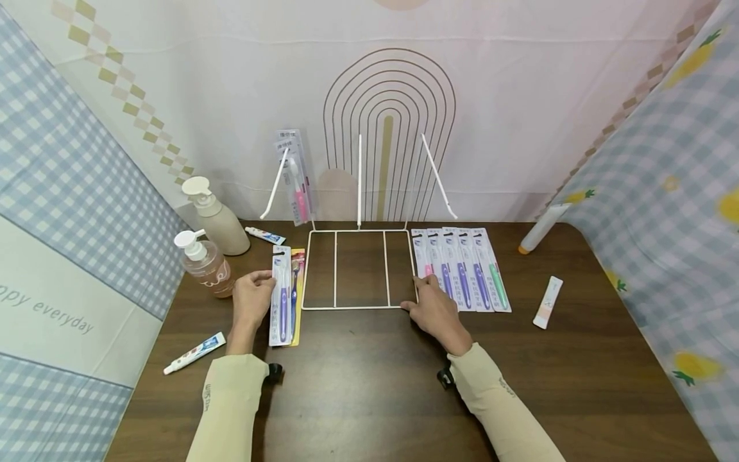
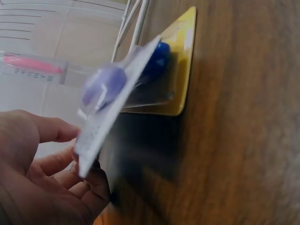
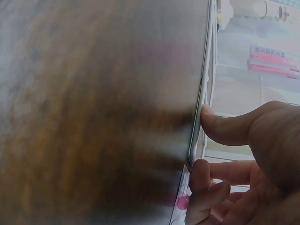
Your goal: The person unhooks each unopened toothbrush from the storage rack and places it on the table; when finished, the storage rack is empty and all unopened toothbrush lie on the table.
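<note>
My left hand [image 1: 252,298] pinches the left edge of a packaged purple toothbrush [image 1: 281,298] between thumb and fingers. In the left wrist view that pack [image 2: 117,98] is tilted up, overlapping a yellow-backed packaged toothbrush [image 2: 185,61]. At the front right corner of a white wire display rack [image 1: 346,308], my right hand [image 1: 434,311] holds the frame, thumb [image 3: 218,124] on the front wire and fingers curled by the side wire. Packaged pink toothbrushes [image 1: 299,199] hang from the rack's left hook; its middle and right hooks are bare.
Several packaged toothbrushes [image 1: 466,273] lie in a row right of the rack. Two pump bottles [image 1: 222,224] stand at the back left, near toothpaste tubes [image 1: 196,353]. A white tube with an orange cap [image 1: 543,229] and a small tube [image 1: 547,301] are on the right.
</note>
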Demonstrator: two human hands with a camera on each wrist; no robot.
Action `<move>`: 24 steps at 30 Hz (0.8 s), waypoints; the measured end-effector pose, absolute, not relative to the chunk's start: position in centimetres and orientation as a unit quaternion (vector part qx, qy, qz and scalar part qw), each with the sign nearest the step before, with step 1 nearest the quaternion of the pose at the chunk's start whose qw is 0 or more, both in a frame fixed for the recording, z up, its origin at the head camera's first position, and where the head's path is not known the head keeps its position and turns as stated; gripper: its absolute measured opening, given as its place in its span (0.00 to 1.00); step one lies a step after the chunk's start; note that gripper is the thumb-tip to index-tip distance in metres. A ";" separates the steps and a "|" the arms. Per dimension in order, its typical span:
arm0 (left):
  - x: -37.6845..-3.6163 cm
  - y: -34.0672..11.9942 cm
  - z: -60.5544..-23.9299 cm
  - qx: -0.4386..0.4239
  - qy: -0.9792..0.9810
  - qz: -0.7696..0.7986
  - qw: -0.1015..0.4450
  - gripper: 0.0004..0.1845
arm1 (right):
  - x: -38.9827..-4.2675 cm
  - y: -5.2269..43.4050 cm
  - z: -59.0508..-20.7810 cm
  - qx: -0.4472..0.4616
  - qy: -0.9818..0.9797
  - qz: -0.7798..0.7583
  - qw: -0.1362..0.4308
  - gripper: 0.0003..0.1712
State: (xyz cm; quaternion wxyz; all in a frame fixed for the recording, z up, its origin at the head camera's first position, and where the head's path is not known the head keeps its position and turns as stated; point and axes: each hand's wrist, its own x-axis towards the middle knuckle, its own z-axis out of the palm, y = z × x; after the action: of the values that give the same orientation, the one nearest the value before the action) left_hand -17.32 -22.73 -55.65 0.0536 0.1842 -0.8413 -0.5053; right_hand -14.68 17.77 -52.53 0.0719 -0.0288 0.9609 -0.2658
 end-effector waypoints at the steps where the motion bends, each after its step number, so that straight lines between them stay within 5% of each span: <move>1: -17.3 -22.8 -55.7 0.183 -0.843 -0.503 0.052 0.20 | -14.7 17.8 -52.7 -0.033 0.962 -0.262 0.069 0.46; 24: -17.1 -22.6 -56.6 0.173 -0.891 -0.417 0.051 0.16 | -15.3 18.2 -54.1 -0.034 0.962 -0.262 0.073 0.47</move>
State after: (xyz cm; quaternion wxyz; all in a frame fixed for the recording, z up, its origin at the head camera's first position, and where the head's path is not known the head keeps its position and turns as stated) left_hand -17.10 -22.58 -56.61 0.0514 0.1726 -0.8907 -0.4174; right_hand -15.31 18.22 -54.06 0.0728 -0.0335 0.9617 -0.2623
